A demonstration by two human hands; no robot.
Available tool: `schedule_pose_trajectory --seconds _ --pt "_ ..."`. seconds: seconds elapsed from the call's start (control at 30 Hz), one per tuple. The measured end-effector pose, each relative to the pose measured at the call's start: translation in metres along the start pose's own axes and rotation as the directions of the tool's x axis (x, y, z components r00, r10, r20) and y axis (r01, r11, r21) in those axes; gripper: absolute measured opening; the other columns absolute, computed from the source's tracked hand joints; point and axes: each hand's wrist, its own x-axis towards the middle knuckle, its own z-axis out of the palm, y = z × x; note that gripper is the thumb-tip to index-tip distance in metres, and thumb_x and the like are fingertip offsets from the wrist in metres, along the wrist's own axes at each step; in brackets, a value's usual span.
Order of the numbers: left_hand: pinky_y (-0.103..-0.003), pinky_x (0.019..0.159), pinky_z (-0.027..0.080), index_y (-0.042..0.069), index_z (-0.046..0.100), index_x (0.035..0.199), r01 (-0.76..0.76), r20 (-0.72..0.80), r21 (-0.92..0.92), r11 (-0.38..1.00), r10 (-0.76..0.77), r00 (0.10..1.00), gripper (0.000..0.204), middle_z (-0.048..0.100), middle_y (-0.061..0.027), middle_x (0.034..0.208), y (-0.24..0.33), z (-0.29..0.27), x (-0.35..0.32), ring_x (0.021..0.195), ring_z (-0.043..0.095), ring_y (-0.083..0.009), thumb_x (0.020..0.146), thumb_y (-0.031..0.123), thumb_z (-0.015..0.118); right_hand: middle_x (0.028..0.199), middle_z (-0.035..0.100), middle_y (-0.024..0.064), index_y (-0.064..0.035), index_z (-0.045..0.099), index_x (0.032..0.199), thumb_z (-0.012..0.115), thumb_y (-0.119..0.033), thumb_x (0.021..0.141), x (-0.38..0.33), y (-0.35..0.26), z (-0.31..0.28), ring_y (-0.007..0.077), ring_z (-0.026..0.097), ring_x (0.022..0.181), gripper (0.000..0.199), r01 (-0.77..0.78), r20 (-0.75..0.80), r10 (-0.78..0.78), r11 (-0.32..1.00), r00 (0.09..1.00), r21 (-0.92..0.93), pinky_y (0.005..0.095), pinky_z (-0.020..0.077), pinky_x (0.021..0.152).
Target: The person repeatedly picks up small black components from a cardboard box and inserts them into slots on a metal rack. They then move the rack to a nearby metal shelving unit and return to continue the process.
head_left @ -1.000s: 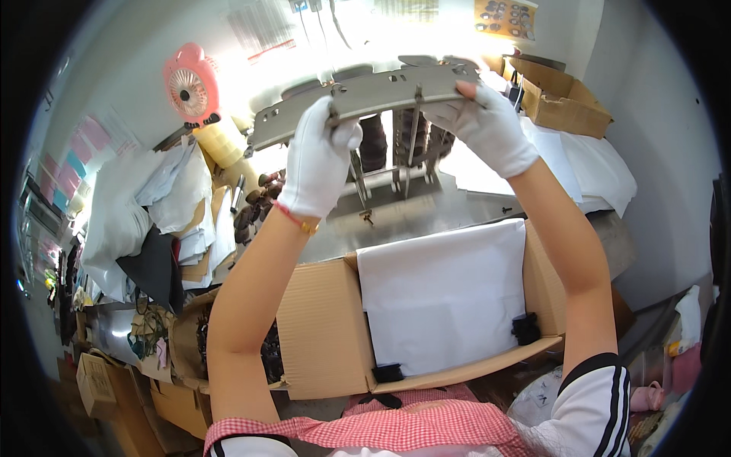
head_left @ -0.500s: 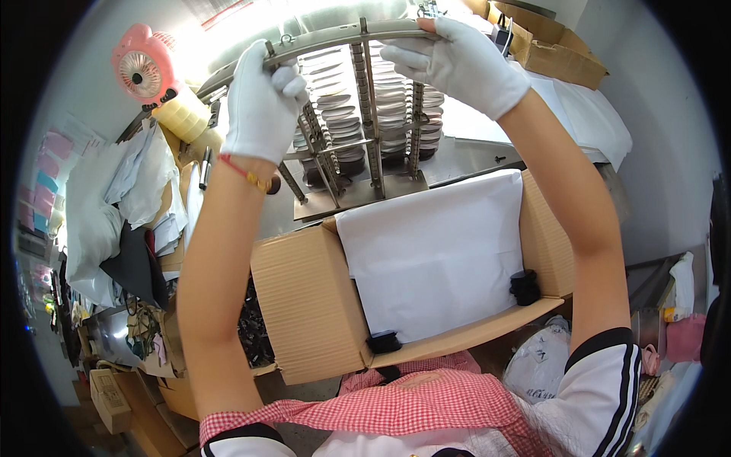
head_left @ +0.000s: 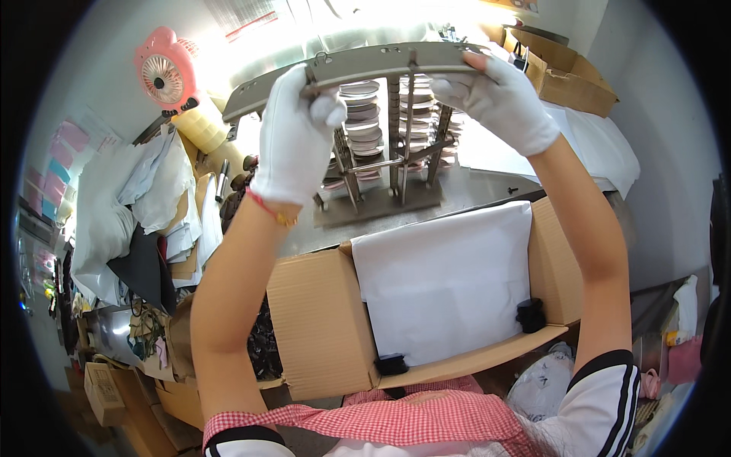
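A metal rack [head_left: 358,67] with a long flat top plate, upright slotted bars and a flat base plate stands tilted over the workbench. My gloved left hand [head_left: 295,137] is closed around the left part of the top plate. Farther right, my gloved right hand [head_left: 506,103] grips the same plate, its thumb bare at the tip. Behind and between the bars show rows of thin round discs [head_left: 364,126]; whether the rack carries them I cannot tell. Nearer me sits an open cardboard carton [head_left: 316,327] with white paper [head_left: 449,282] over its opening.
A pink fan [head_left: 164,80] stands at the back left above yellow rolls [head_left: 199,128]. Papers and bags [head_left: 167,183] are heaped on the left, with a marker pen [head_left: 222,180]. An open brown box [head_left: 571,90] lies at the back right. Two black pads [head_left: 531,314] sit at the carton's edge.
Both hands have moved to the right with the rack, and its top plate now shows more of its face. The whole view has shifted, so the carton appears slightly lower.
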Motion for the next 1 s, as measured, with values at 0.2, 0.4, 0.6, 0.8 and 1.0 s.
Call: schedule_pose_trajectory --seconds 0.2,0.4,0.6,0.8,1.0 --pt "-0.032 0.093 0.045 0.005 0.063 0.118 -0.018 -0.138 0.264 0.964 0.056 0.989 0.03 0.067 -0.0047 0.116 -0.068 -0.049 -0.078 0.101 0.061 -0.0157 0.099 0.027 0.056 0.129 0.064 0.0101 0.0023 0.058 0.131 0.065 -0.028 0.095 -0.072 0.042 -0.039 0.0211 0.061 0.116 0.048 -0.242 -0.139 0.198 0.779 0.97 -0.578 0.0352 0.0431 0.106" --pt "-0.029 0.087 0.047 0.005 0.061 0.113 0.78 -0.321 0.006 0.626 -0.737 0.594 0.031 0.067 -0.0059 0.107 -0.116 -0.038 -0.153 0.096 0.064 -0.0148 0.101 0.033 0.053 0.103 0.071 0.0016 -0.0045 0.068 0.12 0.07 -0.016 0.091 -0.101 0.13 -0.095 0.0088 0.059 0.093 0.032 -0.53 -0.416 0.328 0.497 0.848 -0.687 0.025 0.046 0.088" --pt "-0.047 0.108 0.039 -0.002 0.055 0.123 -0.17 0.212 0.95 0.261 -0.141 0.967 0.046 0.055 -0.0196 0.127 -0.165 -0.016 -0.14 0.126 0.049 -0.0373 0.087 0.021 0.068 0.099 0.073 0.0114 -0.0141 0.076 0.098 0.068 -0.039 0.083 -0.105 0.143 -0.117 0.0359 0.065 0.096 0.03 -0.247 -0.34 0.234 -0.35 0.911 -0.903 0.0387 0.0508 0.086" --pt "-0.05 0.111 0.034 0.0 0.051 0.133 -0.219 0.212 0.953 -0.208 -0.056 0.976 0.061 0.046 -0.0192 0.139 -0.193 -0.016 -0.117 0.131 0.041 -0.0396 0.08 0.022 0.069 0.122 0.063 0.018 0.0017 0.052 0.132 0.079 -0.019 0.073 -0.105 0.088 -0.112 0.0267 0.061 0.112 0.068 -0.585 -0.594 -0.061 0.114 0.802 -0.803 0.0351 0.047 0.099" --pt "-0.047 0.106 0.04 0.0 0.056 0.129 -0.259 0.261 0.936 -0.237 -0.021 0.965 0.059 0.051 -0.0188 0.133 -0.19 -0.016 -0.116 0.119 0.051 -0.0378 0.074 0.019 0.069 0.122 0.062 0.0098 0.0001 0.051 0.137 0.066 0.0 0.075 -0.082 0.102 -0.115 0.014 0.06 0.102 0.064 -0.362 -0.39 0.052 0.501 0.919 -0.786 0.0271 0.0502 0.093"
